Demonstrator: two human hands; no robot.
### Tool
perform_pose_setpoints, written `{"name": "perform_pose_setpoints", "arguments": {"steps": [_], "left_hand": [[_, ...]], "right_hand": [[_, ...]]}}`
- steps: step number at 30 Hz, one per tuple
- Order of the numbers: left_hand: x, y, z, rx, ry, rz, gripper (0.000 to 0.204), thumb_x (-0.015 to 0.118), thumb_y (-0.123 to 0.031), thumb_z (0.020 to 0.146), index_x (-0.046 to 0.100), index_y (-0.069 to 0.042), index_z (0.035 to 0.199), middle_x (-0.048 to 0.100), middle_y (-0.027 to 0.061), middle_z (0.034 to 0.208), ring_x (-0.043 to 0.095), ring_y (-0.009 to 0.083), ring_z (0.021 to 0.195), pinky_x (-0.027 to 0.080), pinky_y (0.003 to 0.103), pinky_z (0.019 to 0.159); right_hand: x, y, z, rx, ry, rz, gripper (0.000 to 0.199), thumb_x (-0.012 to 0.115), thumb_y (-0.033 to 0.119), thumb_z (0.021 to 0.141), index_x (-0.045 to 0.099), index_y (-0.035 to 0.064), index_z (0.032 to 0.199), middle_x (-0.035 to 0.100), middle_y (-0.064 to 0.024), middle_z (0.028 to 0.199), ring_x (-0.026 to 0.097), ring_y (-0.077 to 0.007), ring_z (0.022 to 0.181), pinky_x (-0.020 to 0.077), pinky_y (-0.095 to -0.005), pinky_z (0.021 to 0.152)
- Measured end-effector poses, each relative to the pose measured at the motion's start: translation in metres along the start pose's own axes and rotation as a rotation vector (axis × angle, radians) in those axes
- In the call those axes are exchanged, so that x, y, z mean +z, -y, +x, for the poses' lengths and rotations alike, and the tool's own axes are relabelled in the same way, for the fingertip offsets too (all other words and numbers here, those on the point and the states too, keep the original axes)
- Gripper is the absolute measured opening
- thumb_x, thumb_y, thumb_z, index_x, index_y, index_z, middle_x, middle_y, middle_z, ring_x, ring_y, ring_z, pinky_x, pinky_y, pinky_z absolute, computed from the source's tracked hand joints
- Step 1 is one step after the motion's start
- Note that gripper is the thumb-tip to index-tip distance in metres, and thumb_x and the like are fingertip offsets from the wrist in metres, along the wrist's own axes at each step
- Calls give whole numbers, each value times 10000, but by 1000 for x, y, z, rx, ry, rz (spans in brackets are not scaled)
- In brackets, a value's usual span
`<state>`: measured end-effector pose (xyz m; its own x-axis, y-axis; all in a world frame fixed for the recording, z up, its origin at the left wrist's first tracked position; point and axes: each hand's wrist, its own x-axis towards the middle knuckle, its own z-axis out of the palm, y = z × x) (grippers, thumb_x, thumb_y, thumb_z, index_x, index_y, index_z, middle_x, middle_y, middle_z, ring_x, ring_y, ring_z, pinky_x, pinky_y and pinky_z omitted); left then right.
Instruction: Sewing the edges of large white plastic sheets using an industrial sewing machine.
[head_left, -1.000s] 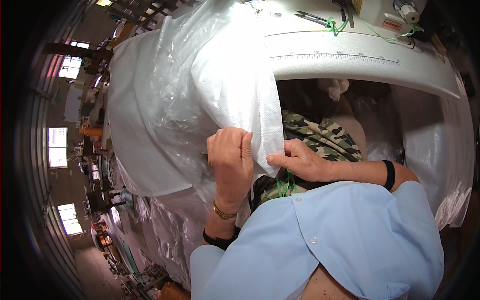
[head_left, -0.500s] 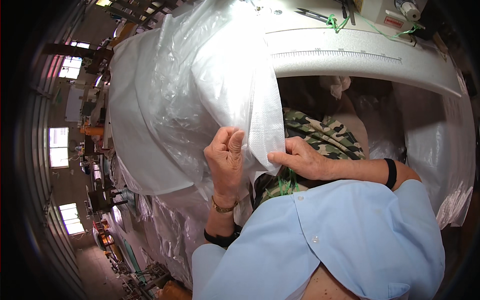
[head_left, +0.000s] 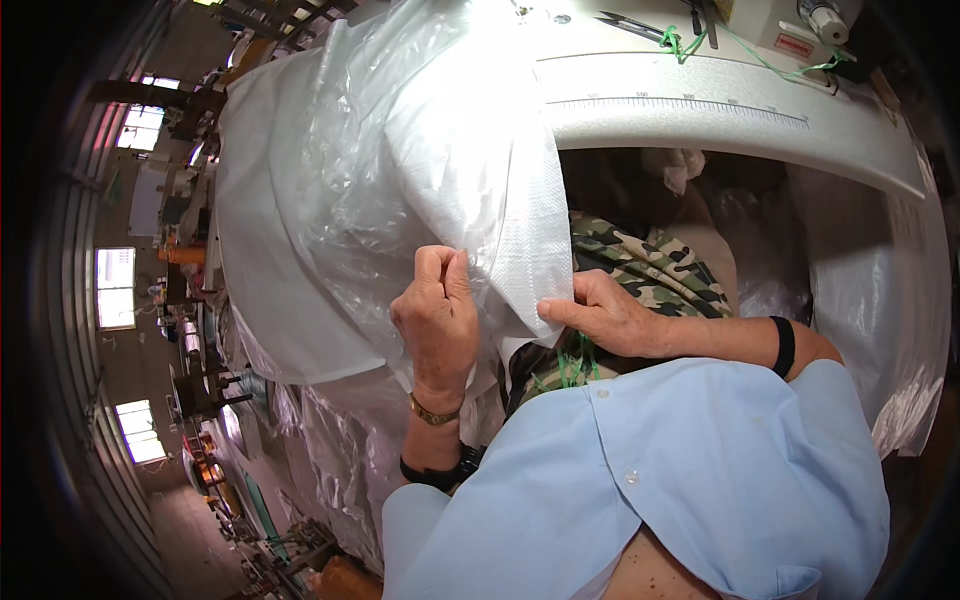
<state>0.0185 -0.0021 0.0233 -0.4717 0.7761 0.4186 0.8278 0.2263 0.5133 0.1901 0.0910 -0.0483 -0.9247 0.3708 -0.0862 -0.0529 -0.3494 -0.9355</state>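
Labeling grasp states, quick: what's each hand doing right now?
Left hand: closed, pinching the clear plastic liner at the bag's edge.
Right hand: closed, fingers gripping the corner of the white woven bag.

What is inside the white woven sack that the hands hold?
A clear plastic liner shows at the mouth of the white woven sack; the left hand and right hand pinch its edge. Anything deeper inside is covered.

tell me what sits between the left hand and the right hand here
In the head view, a hanging corner of the white woven sack with its clear plastic liner lies between the left hand and right hand; both hands pinch its edges.
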Motion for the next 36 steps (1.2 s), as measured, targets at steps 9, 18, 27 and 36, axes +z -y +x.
{"name": "perform_pose_setpoints", "arguments": {"steps": [9, 18, 27, 36], "left_hand": [[-5, -19, 11, 251, 97, -61, 100, 620, -41, 955, 601, 5, 868, 561, 105, 732, 554, 251, 644, 433, 362, 592], [18, -23, 3, 369, 403, -31, 99, 643, 20, 870, 624, 2, 966, 560, 146, 750, 576, 327, 664, 450, 397, 594], [23, -6, -7, 45, 417, -421, 104, 646, -34, 943, 655, 38, 1017, 619, 91, 837, 601, 165, 663, 472, 289, 603], [22, -12, -34, -361, 341, -628, 338, 591, 4, 960, 621, 31, 1295, 655, 59, 906, 558, 45, 647, 458, 225, 558]], "right_hand": [[4, -1, -1, -8, -24, 55, 332, 576, 242, 985, 660, -75, 1034, 687, -78, 863, 629, -130, 759, 536, -308, 698], [11, 9, -11, -104, -122, -567, 254, 597, 208, 913, 565, -25, 819, 613, -242, 712, 630, -406, 707, 496, -476, 650], [12, -2, -5, -299, -9, -1008, 147, 678, 147, 848, 621, 15, 814, 621, -180, 699, 612, -372, 710, 493, -472, 680], [-46, 73, 34, -552, -164, -1160, 237, 647, 244, 931, 636, 35, 820, 619, -166, 730, 618, -358, 694, 487, -450, 677]]}}
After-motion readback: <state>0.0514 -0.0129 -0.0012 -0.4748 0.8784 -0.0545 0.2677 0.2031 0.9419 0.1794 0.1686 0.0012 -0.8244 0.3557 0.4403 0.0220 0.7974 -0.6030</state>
